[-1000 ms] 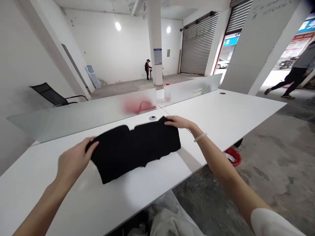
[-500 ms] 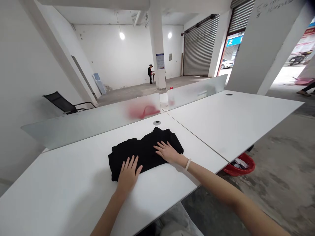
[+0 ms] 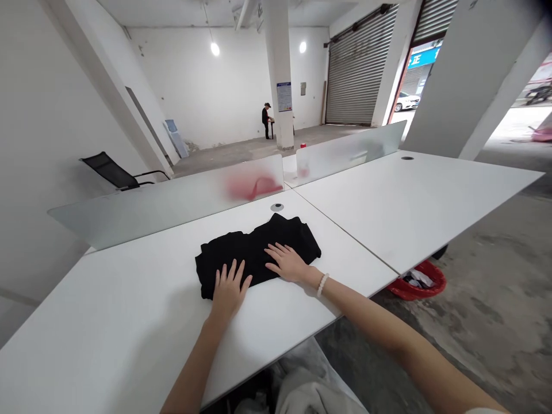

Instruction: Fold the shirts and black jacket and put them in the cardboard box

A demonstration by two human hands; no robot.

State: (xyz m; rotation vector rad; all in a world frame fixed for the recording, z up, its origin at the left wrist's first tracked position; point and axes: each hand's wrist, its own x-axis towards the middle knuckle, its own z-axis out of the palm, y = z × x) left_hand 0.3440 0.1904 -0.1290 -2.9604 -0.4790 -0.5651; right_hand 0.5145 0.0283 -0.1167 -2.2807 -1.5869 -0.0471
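A folded black garment [image 3: 254, 247] lies on the white table [image 3: 142, 322]; its exact kind does not show. My left hand [image 3: 228, 290] rests on its near edge toward the left, with fingers spread. Flat on the right part of the cloth lies my right hand [image 3: 287, 263], its fingers apart and a pale beaded bracelet [image 3: 322, 284] round the wrist. Both hands press from above and grip nothing. The cloth under the palms and fingers is hidden.
Frosted dividers [image 3: 172, 198] run along the table's far side, with a blurred red shape behind. A red-lined bin [image 3: 420, 282] stands below the right edge. A black chair [image 3: 112, 169] is at left. Another person [image 3: 266, 121] stands far back near a pillar.
The view has tilted down and shifted slightly. My right hand has slid a little leftward over the black cloth, toward my left hand. The left hand stays on the near edge.
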